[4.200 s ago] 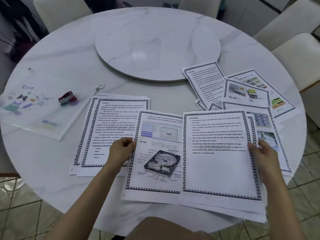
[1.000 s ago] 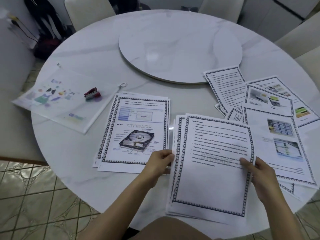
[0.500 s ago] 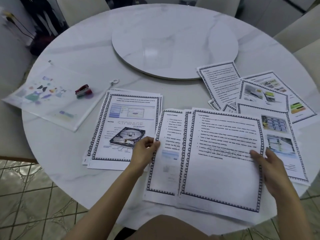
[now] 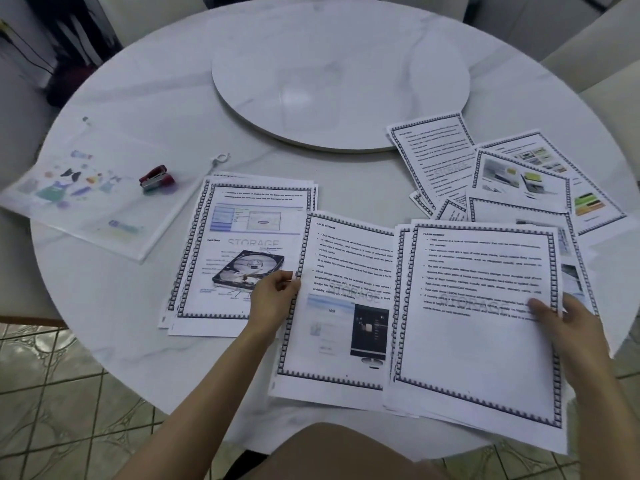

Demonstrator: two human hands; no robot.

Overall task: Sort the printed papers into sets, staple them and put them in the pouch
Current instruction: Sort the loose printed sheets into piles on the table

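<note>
My left hand (image 4: 273,299) pinches the left edge of a bordered "Cloud Storage" sheet (image 4: 343,306), drawn out leftward from under the stack. My right hand (image 4: 568,327) grips the right edge of that stack, whose top page is "Flash Memory" (image 4: 478,327). To the left lies a sorted pile topped by the hard-disk "Storage" page (image 4: 242,244). A red stapler (image 4: 156,178) rests on the clear zip pouch (image 4: 86,209) at the far left. More loose printed pages (image 4: 502,178) fan out at the right.
A round marble turntable (image 4: 339,74) sits in the middle of the white round table (image 4: 138,109). Pale chairs stand at the right and back. The stack overhangs the table's near edge above a tiled floor.
My left hand has pulled the "Cloud Storage" sheet further left out of the stack, so its picture shows. Earlier the hard-disk page was laid on the left pile.
</note>
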